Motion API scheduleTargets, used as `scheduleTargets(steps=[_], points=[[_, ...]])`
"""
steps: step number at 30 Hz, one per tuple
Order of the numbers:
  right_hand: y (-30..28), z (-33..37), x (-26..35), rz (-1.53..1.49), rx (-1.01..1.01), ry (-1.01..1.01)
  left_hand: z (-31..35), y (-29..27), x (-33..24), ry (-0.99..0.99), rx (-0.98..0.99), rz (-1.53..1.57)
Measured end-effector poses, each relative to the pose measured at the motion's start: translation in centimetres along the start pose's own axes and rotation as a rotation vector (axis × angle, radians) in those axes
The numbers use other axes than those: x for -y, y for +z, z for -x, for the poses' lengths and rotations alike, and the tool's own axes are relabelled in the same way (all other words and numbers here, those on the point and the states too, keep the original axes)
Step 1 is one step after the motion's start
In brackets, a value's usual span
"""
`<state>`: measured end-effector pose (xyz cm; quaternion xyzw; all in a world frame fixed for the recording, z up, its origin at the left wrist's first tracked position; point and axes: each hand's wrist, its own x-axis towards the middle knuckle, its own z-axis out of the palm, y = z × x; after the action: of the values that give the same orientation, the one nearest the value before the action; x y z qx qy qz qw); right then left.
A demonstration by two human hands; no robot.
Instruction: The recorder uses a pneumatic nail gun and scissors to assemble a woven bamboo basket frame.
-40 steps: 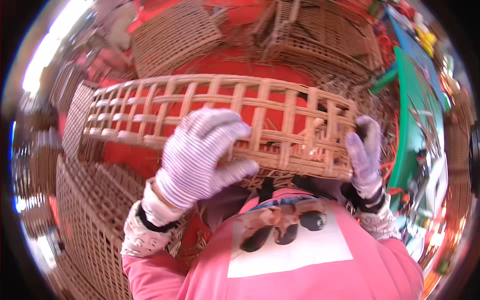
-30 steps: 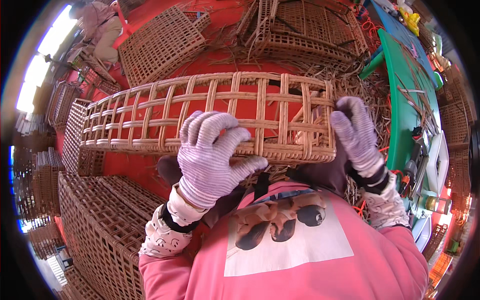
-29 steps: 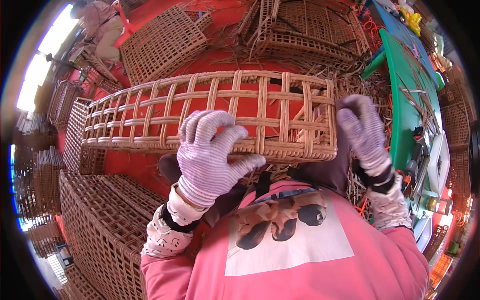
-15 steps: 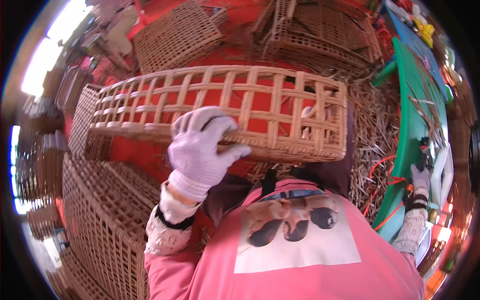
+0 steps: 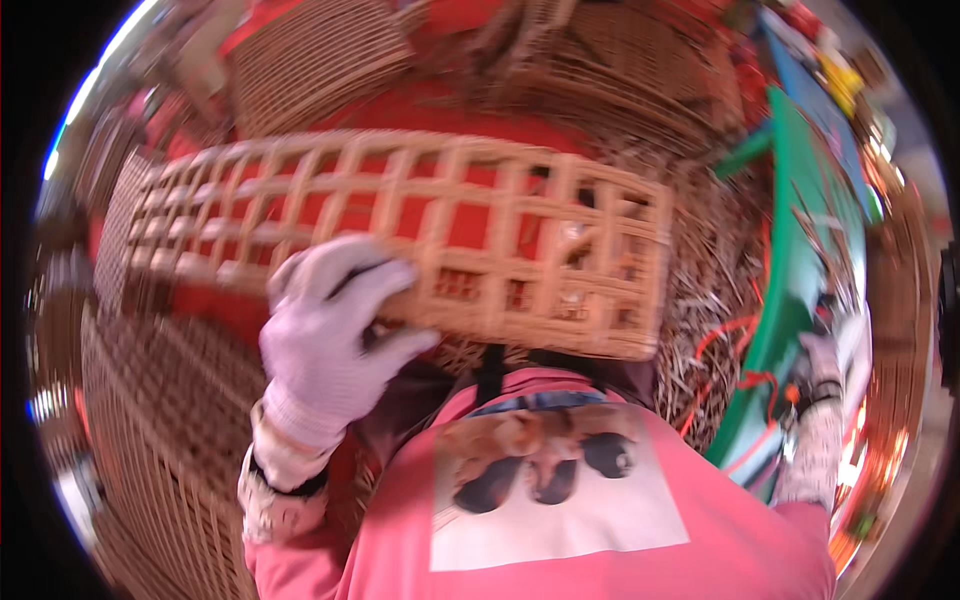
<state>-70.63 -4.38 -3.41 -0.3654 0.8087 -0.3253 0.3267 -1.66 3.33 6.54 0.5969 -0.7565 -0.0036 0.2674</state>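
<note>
A long, light-brown wicker frame with an open lattice of square gaps lies across the view in front of my body. My gloved left hand grips its near edge left of the middle, thumb below and fingers over the rim. Far to the right, my gloved right hand is at the green table, closed around a dark tool, with an orange hose near the wrist. Blur hides most of its fingers and the tool's exact kind.
The green table carries cane strips and a white object. A large woven basket stands at the lower left. More wicker pieces lie at the back on the red floor. Cane scraps litter the right side.
The scene has shifted left in view as my head turns. The wicker frame's right end now sits lower and nearer my body. My left hand keeps its grip; my right stays at the table.
</note>
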Motion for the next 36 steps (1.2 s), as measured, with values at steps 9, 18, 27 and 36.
scheduleTargets(steps=[9,18,27,36], points=[[5.3,13.6,19.4,-0.021,0.482,-0.264,2.3,0.2,1.1,-0.054,-0.076,0.07],[17.1,27.6,31.3,0.387,0.753,-0.406,3.6,3.0,2.2,0.188,-0.388,0.291],[22.2,34.2,36.7,0.621,1.034,-0.31,4.5,3.7,2.7,0.183,-0.457,0.256],[25.1,36.0,37.6,0.824,1.032,-0.439,5.0,4.3,2.6,0.162,-0.5,0.224]])
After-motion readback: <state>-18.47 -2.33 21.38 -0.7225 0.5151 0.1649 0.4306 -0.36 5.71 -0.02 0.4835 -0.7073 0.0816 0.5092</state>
